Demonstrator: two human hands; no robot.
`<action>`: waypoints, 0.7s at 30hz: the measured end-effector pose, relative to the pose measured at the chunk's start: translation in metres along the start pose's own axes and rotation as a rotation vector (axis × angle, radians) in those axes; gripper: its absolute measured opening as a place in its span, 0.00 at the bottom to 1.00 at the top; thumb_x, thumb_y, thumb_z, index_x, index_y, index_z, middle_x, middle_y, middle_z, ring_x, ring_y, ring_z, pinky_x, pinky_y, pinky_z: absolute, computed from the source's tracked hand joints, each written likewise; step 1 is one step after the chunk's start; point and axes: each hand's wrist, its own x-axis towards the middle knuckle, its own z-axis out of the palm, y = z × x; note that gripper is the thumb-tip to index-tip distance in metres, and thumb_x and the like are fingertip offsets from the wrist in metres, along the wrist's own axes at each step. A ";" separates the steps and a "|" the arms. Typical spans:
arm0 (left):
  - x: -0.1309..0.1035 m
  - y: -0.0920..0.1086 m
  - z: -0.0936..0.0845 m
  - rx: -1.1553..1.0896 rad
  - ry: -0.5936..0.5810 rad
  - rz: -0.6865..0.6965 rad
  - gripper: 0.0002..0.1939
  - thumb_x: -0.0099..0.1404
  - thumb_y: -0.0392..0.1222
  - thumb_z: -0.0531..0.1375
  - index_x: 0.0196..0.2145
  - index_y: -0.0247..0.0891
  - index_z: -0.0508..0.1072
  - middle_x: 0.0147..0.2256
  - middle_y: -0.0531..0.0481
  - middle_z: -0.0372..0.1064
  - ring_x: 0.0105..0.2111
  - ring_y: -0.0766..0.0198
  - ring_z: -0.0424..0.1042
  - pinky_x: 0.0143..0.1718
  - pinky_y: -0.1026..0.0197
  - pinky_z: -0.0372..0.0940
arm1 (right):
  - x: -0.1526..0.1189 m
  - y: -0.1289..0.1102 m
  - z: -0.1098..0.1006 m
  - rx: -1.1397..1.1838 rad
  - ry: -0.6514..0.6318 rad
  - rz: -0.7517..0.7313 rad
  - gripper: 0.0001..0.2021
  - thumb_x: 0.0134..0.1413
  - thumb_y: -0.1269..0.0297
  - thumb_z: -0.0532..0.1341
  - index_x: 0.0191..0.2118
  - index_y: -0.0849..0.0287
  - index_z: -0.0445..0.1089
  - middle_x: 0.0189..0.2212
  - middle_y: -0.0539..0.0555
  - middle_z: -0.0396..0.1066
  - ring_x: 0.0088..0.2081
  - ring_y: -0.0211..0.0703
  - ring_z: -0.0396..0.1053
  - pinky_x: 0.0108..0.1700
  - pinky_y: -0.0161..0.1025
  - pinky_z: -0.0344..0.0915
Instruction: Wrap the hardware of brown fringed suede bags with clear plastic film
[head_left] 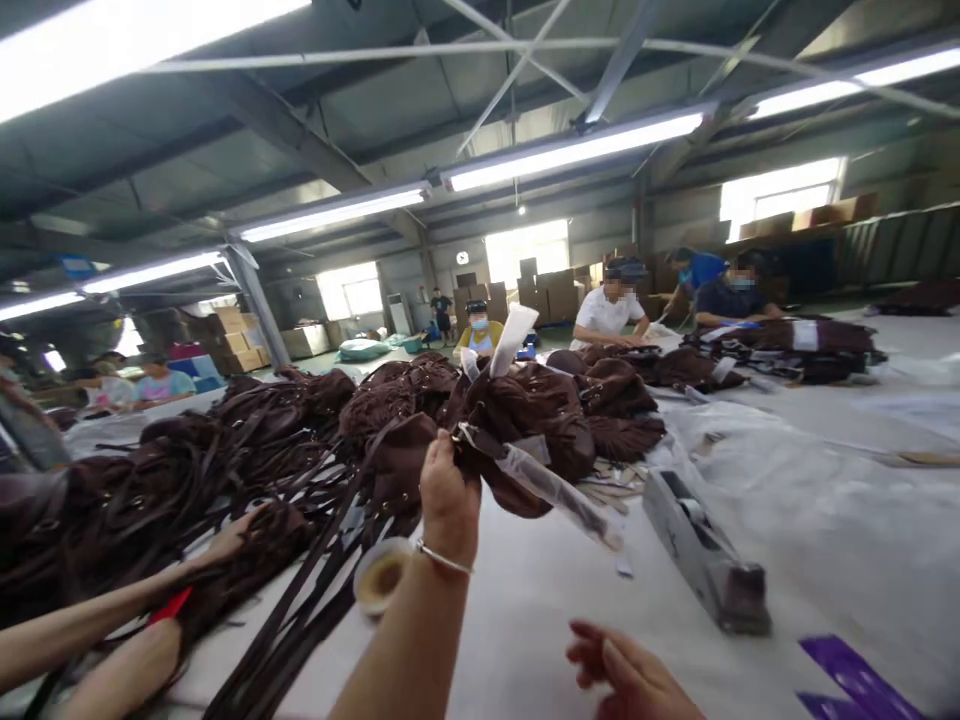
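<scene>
My left hand [448, 490] reaches forward over the white table, its fingers closed on a dark brown bag [401, 465] near the front of a heap. A strap wrapped in clear plastic [559, 485] hangs beside that hand towards the right, and a white tag [513, 338] sticks up behind it. Low in the view, my right hand [634, 675] is held above the table with its fingers loosely bent and apart, nothing in them. It is somewhat blurred. A grey tape dispenser [705, 555] stands beyond it to the right.
A roll of tape [382, 578] lies left of my forearm. Long brown straps [300, 620] trail to the front edge. A co-worker's arms [135, 610] reach in from the left, near something red [172, 606]. Clear plastic sheeting [795, 490] and purple strips [862, 680] lie right.
</scene>
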 end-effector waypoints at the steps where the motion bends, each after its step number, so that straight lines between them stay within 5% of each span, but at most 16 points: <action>1: -0.033 -0.014 -0.018 -0.005 -0.003 -0.073 0.17 0.58 0.53 0.64 0.38 0.37 0.71 0.35 0.49 0.74 0.34 0.65 0.73 0.40 0.61 0.68 | -0.004 -0.004 0.009 0.171 -0.039 0.018 0.29 0.52 0.35 0.58 0.49 0.52 0.73 0.47 0.62 0.75 0.46 0.54 0.73 0.39 0.48 0.72; 4: -0.133 -0.053 -0.082 0.191 -0.022 -0.346 0.20 0.56 0.57 0.65 0.33 0.35 0.71 0.31 0.49 0.72 0.32 0.64 0.71 0.37 0.61 0.67 | -0.013 -0.015 0.022 0.577 -0.072 0.038 0.29 0.48 0.37 0.63 0.50 0.52 0.72 0.50 0.60 0.73 0.51 0.53 0.70 0.45 0.50 0.70; 7: -0.215 -0.068 -0.131 0.509 -0.135 -0.668 0.20 0.55 0.57 0.65 0.30 0.36 0.69 0.27 0.50 0.70 0.28 0.62 0.70 0.31 0.61 0.66 | -0.018 -0.017 0.018 0.599 0.187 0.115 0.18 0.45 0.50 0.71 0.38 0.55 0.73 0.36 0.54 0.76 0.38 0.46 0.73 0.40 0.46 0.72; 9: -0.246 -0.065 -0.148 0.673 -0.293 -0.789 0.16 0.56 0.52 0.65 0.30 0.36 0.69 0.28 0.50 0.70 0.28 0.62 0.70 0.29 0.61 0.66 | -0.020 -0.015 0.014 0.517 0.305 0.175 0.14 0.43 0.57 0.72 0.34 0.57 0.71 0.31 0.51 0.75 0.32 0.43 0.71 0.35 0.43 0.72; 12: -0.254 -0.050 -0.154 0.856 -0.512 -0.803 0.08 0.58 0.44 0.62 0.31 0.36 0.71 0.28 0.50 0.70 0.26 0.64 0.68 0.28 0.62 0.64 | -0.022 -0.011 0.013 0.416 0.338 0.172 0.14 0.41 0.59 0.71 0.34 0.55 0.70 0.31 0.49 0.75 0.30 0.42 0.71 0.31 0.40 0.71; 15: -0.238 -0.030 -0.156 1.004 -0.653 -0.651 0.05 0.60 0.41 0.59 0.32 0.36 0.73 0.29 0.50 0.71 0.28 0.64 0.68 0.31 0.62 0.63 | -0.019 -0.006 0.013 0.267 0.372 0.117 0.22 0.42 0.58 0.70 0.46 0.52 0.70 0.38 0.51 0.76 0.32 0.43 0.73 0.29 0.38 0.71; 18: -0.221 -0.009 -0.168 1.116 -0.714 -0.445 0.07 0.62 0.41 0.58 0.34 0.37 0.74 0.31 0.49 0.73 0.31 0.63 0.69 0.34 0.62 0.64 | -0.010 0.003 0.000 0.046 0.469 0.102 0.34 0.45 0.55 0.67 0.60 0.55 0.62 0.49 0.59 0.74 0.40 0.49 0.74 0.32 0.40 0.72; 21: -0.209 0.011 -0.193 1.196 -0.671 -0.251 0.07 0.65 0.40 0.56 0.35 0.37 0.73 0.31 0.49 0.72 0.32 0.62 0.70 0.37 0.60 0.66 | -0.006 0.012 -0.017 -0.294 0.587 0.028 0.36 0.48 0.52 0.64 0.62 0.61 0.61 0.54 0.65 0.69 0.49 0.56 0.71 0.42 0.46 0.73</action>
